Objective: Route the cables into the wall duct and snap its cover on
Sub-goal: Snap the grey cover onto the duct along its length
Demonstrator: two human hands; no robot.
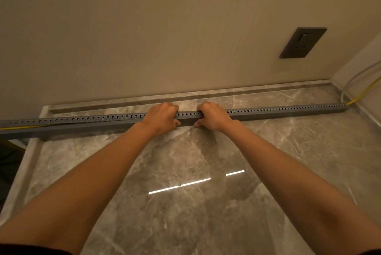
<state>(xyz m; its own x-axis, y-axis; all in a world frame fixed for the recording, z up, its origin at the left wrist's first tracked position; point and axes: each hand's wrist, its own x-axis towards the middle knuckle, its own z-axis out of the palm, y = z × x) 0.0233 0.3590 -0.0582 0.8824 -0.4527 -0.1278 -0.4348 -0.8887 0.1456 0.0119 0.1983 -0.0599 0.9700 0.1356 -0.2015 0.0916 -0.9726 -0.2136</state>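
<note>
A long grey slotted cable duct (288, 111) lies across the marble surface (185, 172), running from the left edge to the right corner. My left hand (162, 117) and my right hand (213, 115) grip it side by side at its middle, fingers curled over the top and thumbs on the near side. A yellow cable (365, 91) and a grey cable (350, 81) leave the duct's right end and rise along the side wall. The yellow cable (18, 127) also shows along the duct's left end.
A dark wall socket (303, 42) sits on the beige wall above the right part of the duct. A recessed groove (123, 104) runs along the wall foot behind the duct. The marble slab ends at the left (18, 174).
</note>
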